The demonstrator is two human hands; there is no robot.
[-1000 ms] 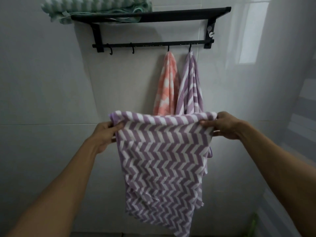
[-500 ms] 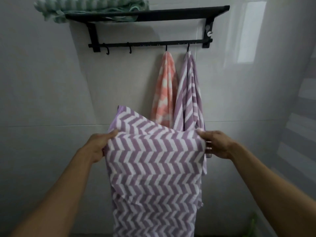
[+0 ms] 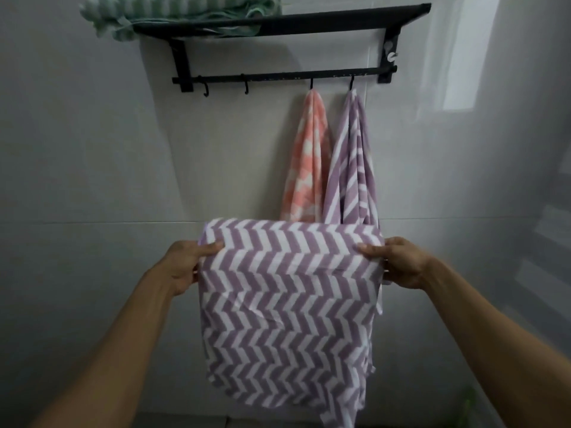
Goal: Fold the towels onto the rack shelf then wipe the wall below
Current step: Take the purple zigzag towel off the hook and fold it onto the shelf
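A purple and white chevron towel [image 3: 287, 304] hangs doubled over in front of me. My left hand [image 3: 188, 264] pinches its upper left edge and my right hand [image 3: 398, 262] pinches its upper right edge. Above, a black rack shelf [image 3: 324, 20] is fixed to the wall, with a folded green and white towel [image 3: 173, 10] lying on its left end. From the hook bar [image 3: 278, 78] below the shelf hang a pink and white towel [image 3: 309, 159] and a second purple striped towel [image 3: 352, 162]. The held towel covers their lower ends.
The wall [image 3: 92, 149] is pale glossy tile, with a horizontal grout line at hand height. Two bare hooks [image 3: 225, 88] sit at the left of the bar. Something green [image 3: 468, 400] shows low at the right, by the corner.
The towel's top part has been folded forward and down over its front, so it hangs shorter now. Both hands dropped lower and shifted their grip to the sides of the new fold.
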